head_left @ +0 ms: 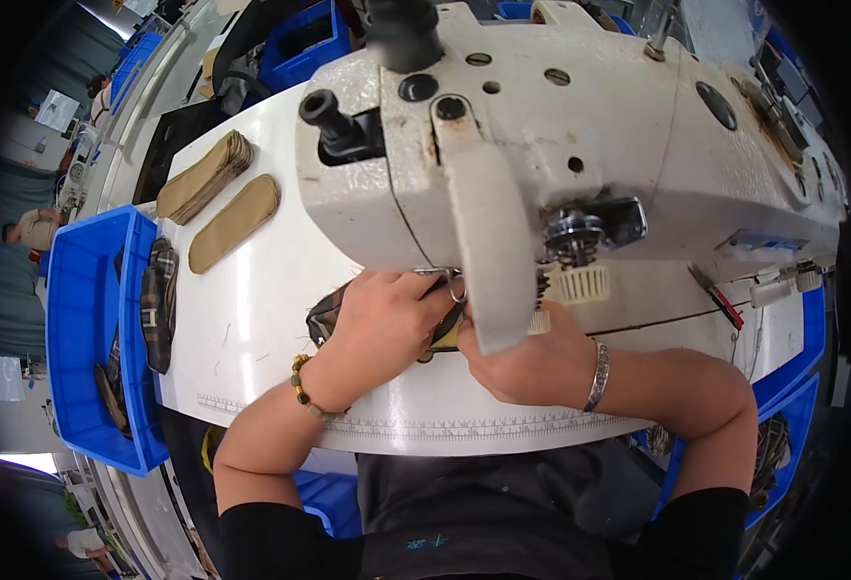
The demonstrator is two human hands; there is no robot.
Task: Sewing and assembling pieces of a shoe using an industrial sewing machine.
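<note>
A white sewing machine [571, 116] fills the upper middle. Under its head lies a dark plaid fabric piece [324, 309] with a yellowish tan part showing. My left hand [387, 324] is closed on this piece, its fingertips beside the needle area and partly hidden. My right hand [532, 362] is curled at the right of the piece, with its fingertips hidden behind the white vertical lever [493, 242]; what it holds is not clear. Red-handled snips [718, 298] lie on the table right of my hands.
The white tabletop [242, 358] carries stacked tan insole-shaped pieces [203, 179], a single pile [232, 222] and plaid pieces [160, 304] at the left. A blue bin [82, 338] stands beside the left edge; several more surround the table. Two other people [34, 230] [87, 543] are in the background.
</note>
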